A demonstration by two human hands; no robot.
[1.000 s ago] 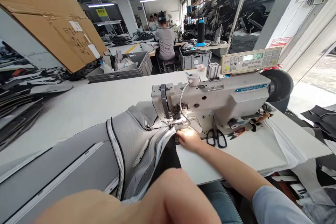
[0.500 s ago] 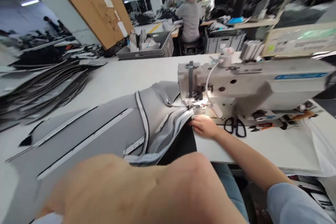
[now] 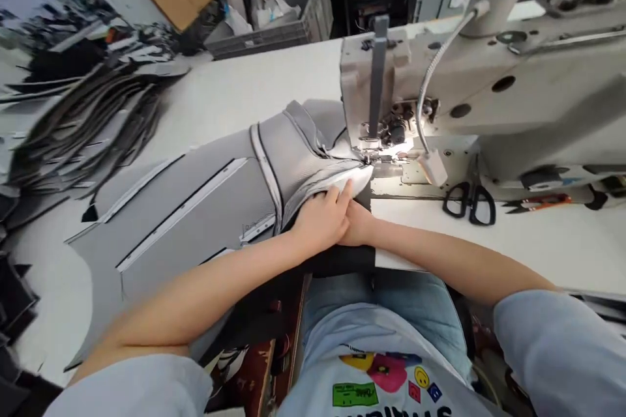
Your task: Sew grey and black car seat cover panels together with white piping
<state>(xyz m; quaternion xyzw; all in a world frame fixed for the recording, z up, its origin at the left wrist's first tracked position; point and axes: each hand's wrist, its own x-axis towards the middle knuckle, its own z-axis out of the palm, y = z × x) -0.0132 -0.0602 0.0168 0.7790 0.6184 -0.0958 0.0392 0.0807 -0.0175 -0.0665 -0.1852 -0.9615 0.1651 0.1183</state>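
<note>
A large grey fabric piece [image 3: 210, 182] with white strips and black-edged seams spreads across the table. Its layered white edge [image 3: 349, 177] runs up to the needle area of the sewing machine [image 3: 374, 101]. My left hand [image 3: 320, 221] is closed on that edge, fingertips on the pale layer. Beside it and partly underneath, my right hand [image 3: 359, 225] is also closed at the edge; its fingertips are hidden by the left hand. A black cloth section [image 3: 337, 260] hangs below both hands at the table's front.
Black-handled scissors [image 3: 470, 202] and orange-handled thread snips [image 3: 538, 203] lie right of the hands. A lamp on a flexible neck [image 3: 433, 166] lights the needle. Stacked grey pieces [image 3: 92, 124] stand at left; a grey crate [image 3: 313, 6] is behind the table.
My left hand, blurred and close to the camera before, is now at the fabric edge beside my right hand. The right hand stays near the edge. The view has tilted downward.
</note>
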